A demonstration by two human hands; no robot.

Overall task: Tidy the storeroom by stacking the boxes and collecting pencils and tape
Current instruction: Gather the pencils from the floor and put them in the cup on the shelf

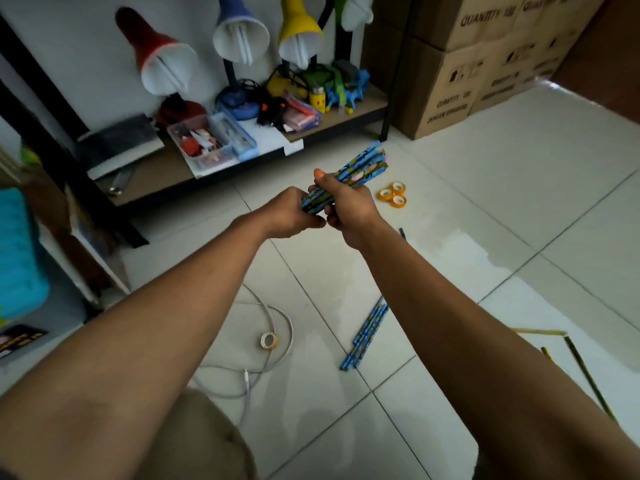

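Observation:
A bundle of blue patterned pencils (360,169) is held above the floor, tips pointing up and to the right. My right hand (346,206) grips the bundle around its middle, and my left hand (291,213) holds its lower end. Several more blue pencils (365,334) lie together on the tiles below my right forearm. Three orange tape rolls (394,195) sit in a cluster just right of my hands. A single pale tape roll (269,340) lies on the floor inside a cable loop. Thin dark and yellow pencils (581,368) lie at the right.
A low shelf (166,174) at the back holds desk lamps (162,60), plastic cases and toys. Stacked cardboard boxes (485,64) fill the far right corner. A white cable (277,355) loops on the tiles. A turquoise object (17,254) stands at the left.

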